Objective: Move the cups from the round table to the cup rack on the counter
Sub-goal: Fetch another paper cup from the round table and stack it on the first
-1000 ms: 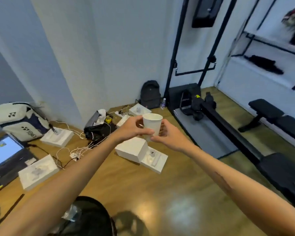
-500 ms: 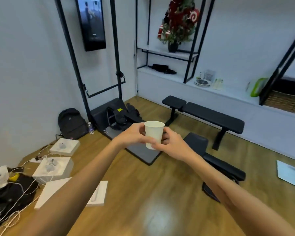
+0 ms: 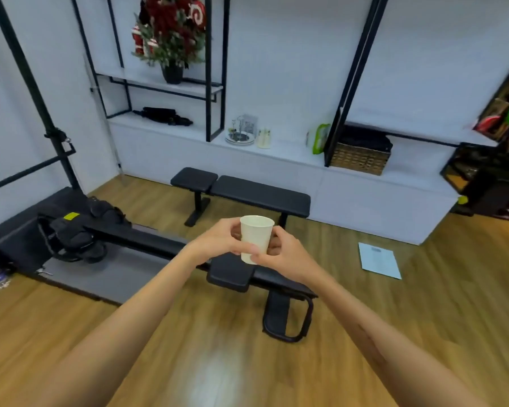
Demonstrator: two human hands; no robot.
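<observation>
Cup (image 3: 255, 240), smooth white tapered paper, upright at frame centre; left hand (image 3: 221, 240) and right hand (image 3: 282, 254) curl fingers around it.

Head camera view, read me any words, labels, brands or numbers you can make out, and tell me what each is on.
No text can be read.
Paper cup, held by the left hand and right hand: plain, no print visible.
Blue sheet on the floor: dark mark near its top, too blurred to read.
Yellow label on the black equipment: too small to read.
</observation>
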